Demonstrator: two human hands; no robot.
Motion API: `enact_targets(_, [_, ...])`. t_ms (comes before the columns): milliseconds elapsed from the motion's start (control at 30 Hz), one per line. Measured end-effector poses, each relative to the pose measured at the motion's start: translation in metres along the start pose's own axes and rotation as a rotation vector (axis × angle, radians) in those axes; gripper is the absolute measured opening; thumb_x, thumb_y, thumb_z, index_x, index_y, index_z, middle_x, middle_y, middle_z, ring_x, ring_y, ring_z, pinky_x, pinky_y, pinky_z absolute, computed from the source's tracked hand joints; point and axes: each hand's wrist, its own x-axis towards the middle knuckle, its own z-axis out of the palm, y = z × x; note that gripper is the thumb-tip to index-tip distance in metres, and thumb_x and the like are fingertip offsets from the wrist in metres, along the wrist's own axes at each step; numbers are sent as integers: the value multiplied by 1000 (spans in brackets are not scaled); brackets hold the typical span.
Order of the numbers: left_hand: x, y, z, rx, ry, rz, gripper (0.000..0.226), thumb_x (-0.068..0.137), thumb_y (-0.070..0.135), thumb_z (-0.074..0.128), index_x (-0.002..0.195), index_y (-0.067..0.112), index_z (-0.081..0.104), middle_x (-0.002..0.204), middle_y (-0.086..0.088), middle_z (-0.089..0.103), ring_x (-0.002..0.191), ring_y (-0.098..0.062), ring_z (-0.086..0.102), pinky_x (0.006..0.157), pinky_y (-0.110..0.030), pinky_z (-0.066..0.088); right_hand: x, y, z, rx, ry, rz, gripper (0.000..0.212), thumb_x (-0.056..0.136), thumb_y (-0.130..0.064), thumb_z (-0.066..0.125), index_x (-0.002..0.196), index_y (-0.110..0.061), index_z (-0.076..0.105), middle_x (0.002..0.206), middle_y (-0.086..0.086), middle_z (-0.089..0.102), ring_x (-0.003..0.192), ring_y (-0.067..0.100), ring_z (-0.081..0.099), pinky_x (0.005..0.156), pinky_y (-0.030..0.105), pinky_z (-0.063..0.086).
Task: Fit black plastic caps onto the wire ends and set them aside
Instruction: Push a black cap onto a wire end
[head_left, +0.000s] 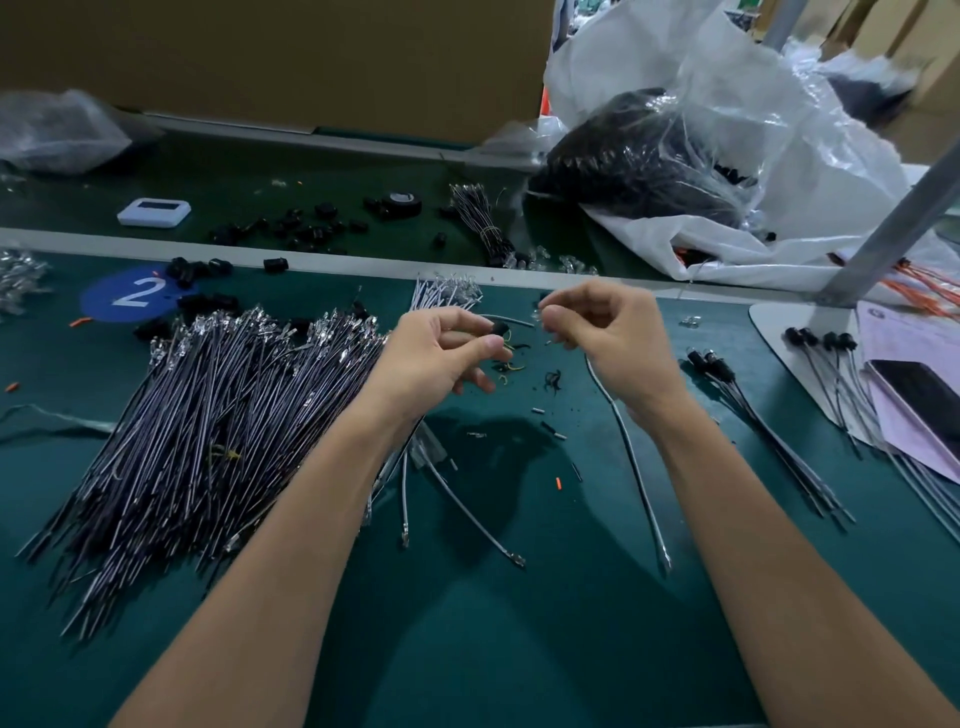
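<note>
Left hand (441, 348) pinches a small black cap (500, 329) above the counter (519, 623). Right hand (608, 332) pinches the wire (631, 457) near its tip, and the rest trails limp. Both likely light. The wire is floppy, so grip close to the end.

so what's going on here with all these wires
A person is fitting caps to wires. The left hand pinches a black cap, and the right hand holds the top end of a grey wire that trails down over the green mat. Cap and wire end look close but not yet joined. A big pile of uncapped wires lies to the left; a few capped wires lie to the right.
</note>
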Motion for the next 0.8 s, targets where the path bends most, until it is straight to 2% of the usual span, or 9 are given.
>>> enact_targets(100, [-2,1,6,9,-52,33,7,89,6,68,91,12,65,86,-6,76,57,-12,68,48,-17,42,-15,-1,-1,74,-15,-34,10,86,-8,71,84,-18,71,71,-5,70,64,7,61,65,18,48])
enact_targets(167, [-4,1,8,0,-70,54,9,87,4,69,87,12,66,86,-11,76,60,-15,70,49,-19,42,-20,0,2,61,-30,-43,12,86,-8,70,83,-19,71,71,-6,69,65,7,59,65,23,49])
enact_targets(300, [-3,-1,8,42,-74,68,9,83,2,73,86,9,68,82,-8,76,67,-18,73,49,-18,46,-25,5,4,45,-33,-22,14,85,-9,72,80,-21,71,72,0,69,67,12,59,66,32,49])
enact_targets(400, [-2,-2,8,73,-67,70,9,82,2,75,88,4,69,78,-7,76,69,-19,74,50,-19,48,-26,8,5,58,-29,1,17,84,-9,73,77,-23,71,67,-4,67,65,10,58,64,26,48])
enact_targets(500, [-2,-4,9,91,-98,74,9,81,2,75,84,8,69,73,-5,75,70,-18,74,53,-21,51,-26,7,5,60,-49,-27,19,84,-7,73,77,-24,70,65,-11,67,63,5,57,63,19,46])
enact_targets(800, [-2,-5,10,73,-114,107,10,80,3,76,83,10,70,73,-9,75,72,-22,75,54,-24,53,-28,8,8,169,-24,27,15,85,-5,71,80,-19,73,71,-1,71,61,5,60,62,17,48])
